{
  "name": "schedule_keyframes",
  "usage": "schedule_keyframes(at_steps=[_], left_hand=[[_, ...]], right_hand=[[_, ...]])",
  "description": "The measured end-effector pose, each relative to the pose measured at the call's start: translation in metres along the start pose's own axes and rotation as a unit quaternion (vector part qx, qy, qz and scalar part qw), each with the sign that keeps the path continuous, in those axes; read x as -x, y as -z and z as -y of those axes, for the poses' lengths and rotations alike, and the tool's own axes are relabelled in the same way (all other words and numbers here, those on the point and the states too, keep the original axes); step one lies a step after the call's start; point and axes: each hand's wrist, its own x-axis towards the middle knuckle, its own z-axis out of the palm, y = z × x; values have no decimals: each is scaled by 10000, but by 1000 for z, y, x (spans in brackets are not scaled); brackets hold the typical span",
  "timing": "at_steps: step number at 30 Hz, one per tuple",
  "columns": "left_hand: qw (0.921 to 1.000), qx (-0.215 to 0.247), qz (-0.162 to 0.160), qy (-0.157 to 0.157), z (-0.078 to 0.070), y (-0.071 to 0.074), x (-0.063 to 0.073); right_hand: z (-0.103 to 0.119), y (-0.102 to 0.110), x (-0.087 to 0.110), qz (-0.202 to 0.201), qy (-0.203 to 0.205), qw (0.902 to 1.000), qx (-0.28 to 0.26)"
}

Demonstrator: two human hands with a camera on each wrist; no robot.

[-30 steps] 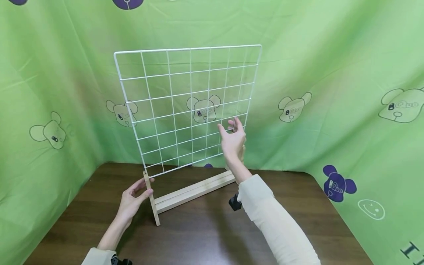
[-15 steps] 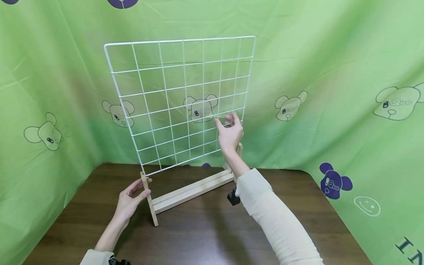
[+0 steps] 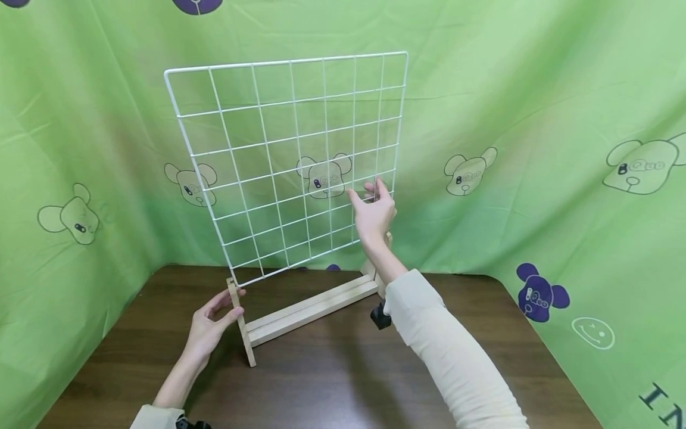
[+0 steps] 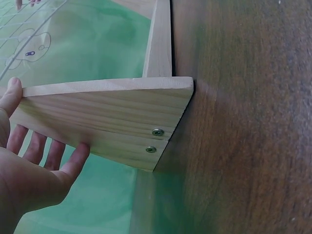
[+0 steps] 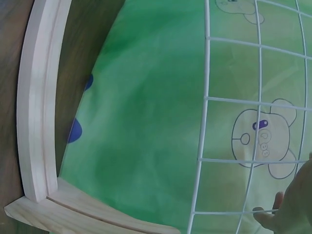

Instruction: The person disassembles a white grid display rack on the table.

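A white wire grid panel [image 3: 292,143] stands above a pale wooden stand. Its lower left corner meets the top of the stand's left side board [image 3: 242,325]; whether it sits in a slot I cannot tell. My left hand [image 3: 208,329] grips that board near its top, thumb on one edge and fingers on the other, as the left wrist view [image 4: 44,178] shows. With my right hand [image 3: 373,219] I hold the grid near its lower right, fingers reaching through to the wires. My right arm partly hides the right side board [image 3: 388,239].
A double wooden crossbar [image 3: 313,313] joins the side boards low over the brown tabletop [image 3: 300,387]. Two screw heads [image 4: 157,132] show on the left board's outer face. A green printed curtain [image 3: 514,208] surrounds the table at the back and sides.
The grid's right side and top have risen with my right hand. Its lower left corner stays by the left board, which my left hand keeps holding. The head view shifts slightly.
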Motion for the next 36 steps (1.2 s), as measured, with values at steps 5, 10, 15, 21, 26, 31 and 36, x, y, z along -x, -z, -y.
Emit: schedule_keyframes(at_steps=[5, 10, 15, 21, 26, 31, 36], left_hand=[[10000, -54, -36, 39, -3, 2, -3], [9996, -188, -69, 195, -5, 2, -4], [9979, -631, -149, -84, -7, 2, -2], [9955, -483, 19, -810, -6, 2, -1], [9962, -369, 84, -786, -3, 0, -2], [9933, -669, 60, -938, -1, 1, -3], [9890, -961, 67, -1127, -5, 3, -3]], right_hand=[[1, 3, -2, 11, -88, 9999, 139], [2, 7, -1, -18, -74, 9998, 172], [1, 11, 1, -19, -82, 9998, 180], [-5, 19, 4, -53, -84, 9994, 320], [-14, 29, 9, 39, -92, 9990, 431], [-22, 38, 14, 164, -136, 9985, 509], [-27, 45, 19, 276, -67, 9975, 650]])
